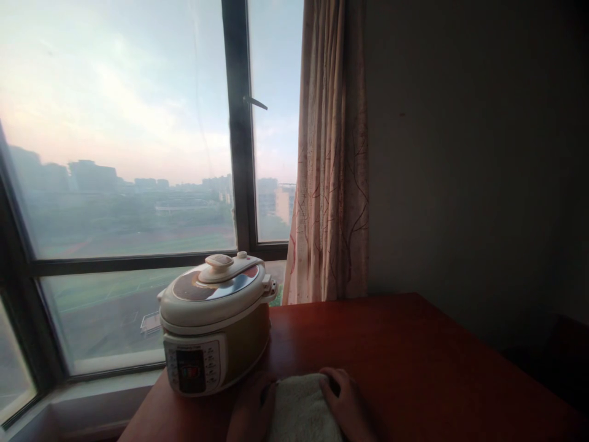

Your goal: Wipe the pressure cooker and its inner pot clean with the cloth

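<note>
A folded pale towel [301, 405] lies on the reddish-brown table at the bottom middle of the head view. My left hand [252, 405] is closed on its left edge, the fingers partly in shadow. At the opposite side my right hand [346, 402] grips the right edge, with its thumb on the cloth and its fingers curled by the far right corner. Just beyond my left hand stands a cream and gold electric pressure cooker [216, 325], its lid on and its control panel facing me.
The wooden table [414, 362] extends to the right. Behind the cooker is a large window [129, 153] with a dark frame. A patterned curtain [329, 184] hangs beside it, next to a dim wall [460, 153].
</note>
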Demonstrator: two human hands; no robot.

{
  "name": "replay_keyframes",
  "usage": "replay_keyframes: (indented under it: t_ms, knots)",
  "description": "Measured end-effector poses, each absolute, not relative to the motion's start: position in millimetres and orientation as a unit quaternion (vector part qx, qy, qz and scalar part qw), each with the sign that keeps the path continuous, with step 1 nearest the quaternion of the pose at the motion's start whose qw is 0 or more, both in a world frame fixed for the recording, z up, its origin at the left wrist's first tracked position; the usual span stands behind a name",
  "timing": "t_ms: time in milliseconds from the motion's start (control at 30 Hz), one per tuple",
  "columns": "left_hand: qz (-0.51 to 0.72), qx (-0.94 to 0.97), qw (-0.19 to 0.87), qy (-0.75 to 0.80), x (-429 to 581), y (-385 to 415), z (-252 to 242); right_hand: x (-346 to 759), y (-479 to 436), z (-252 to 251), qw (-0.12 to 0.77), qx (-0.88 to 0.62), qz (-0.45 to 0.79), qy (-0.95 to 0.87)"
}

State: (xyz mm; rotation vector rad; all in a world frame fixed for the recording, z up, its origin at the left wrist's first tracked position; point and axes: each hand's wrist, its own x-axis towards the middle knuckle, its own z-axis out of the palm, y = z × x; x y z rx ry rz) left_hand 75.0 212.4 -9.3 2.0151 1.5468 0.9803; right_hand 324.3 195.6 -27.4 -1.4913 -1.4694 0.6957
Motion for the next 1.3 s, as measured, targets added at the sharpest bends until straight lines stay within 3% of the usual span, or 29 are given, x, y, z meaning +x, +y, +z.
replay_keyframes:
  t_ms: [1300]
  knots:
    - [0.343, 0.725, 0.227, 0.553, 75, 215, -12, 325, 195, -31, 0.438, -0.605, 0.267, -0.609]
